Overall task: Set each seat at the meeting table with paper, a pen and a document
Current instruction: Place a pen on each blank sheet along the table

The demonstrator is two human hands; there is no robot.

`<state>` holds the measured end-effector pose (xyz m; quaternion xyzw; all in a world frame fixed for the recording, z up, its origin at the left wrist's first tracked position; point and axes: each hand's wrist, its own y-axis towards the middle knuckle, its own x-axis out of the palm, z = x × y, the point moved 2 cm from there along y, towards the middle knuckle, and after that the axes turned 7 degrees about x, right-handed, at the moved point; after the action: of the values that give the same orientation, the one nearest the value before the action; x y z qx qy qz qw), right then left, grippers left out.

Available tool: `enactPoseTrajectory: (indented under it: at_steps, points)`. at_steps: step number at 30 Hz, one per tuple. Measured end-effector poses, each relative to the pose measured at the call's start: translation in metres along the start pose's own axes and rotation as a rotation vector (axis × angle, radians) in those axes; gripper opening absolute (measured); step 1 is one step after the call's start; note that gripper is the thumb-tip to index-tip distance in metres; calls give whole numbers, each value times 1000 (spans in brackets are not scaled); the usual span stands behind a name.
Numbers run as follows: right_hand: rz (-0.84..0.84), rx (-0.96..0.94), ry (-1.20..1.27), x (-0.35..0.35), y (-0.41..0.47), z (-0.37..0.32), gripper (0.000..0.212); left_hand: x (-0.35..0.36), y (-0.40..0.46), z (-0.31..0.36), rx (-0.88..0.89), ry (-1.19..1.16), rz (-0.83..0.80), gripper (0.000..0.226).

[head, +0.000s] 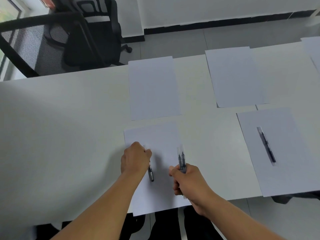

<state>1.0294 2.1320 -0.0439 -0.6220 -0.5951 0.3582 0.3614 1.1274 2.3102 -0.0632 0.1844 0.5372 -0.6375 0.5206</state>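
Lay the pen (151,171) your left hand (135,157) grips squarely on the near-edge sheet (161,135); your right hand (187,179) clutches spare pens (181,159).

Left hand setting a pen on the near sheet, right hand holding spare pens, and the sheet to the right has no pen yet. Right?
Not quite. The head view shows the sheet to the right already has a pen lying on it. The rest holds: the left hand sets a pen on the near sheet, the right hand holds spare pens.
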Motion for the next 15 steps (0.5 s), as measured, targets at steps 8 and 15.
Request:
enactPoseTrajectory:
  at_steps: [8,15]
  points:
    - [-3,-8,25,2,1,-2,26,6,9,-5,11,-27,-16,35]
    - [2,-4,27,4,0,-1,27,3,8,-3,37,-42,-22,27]
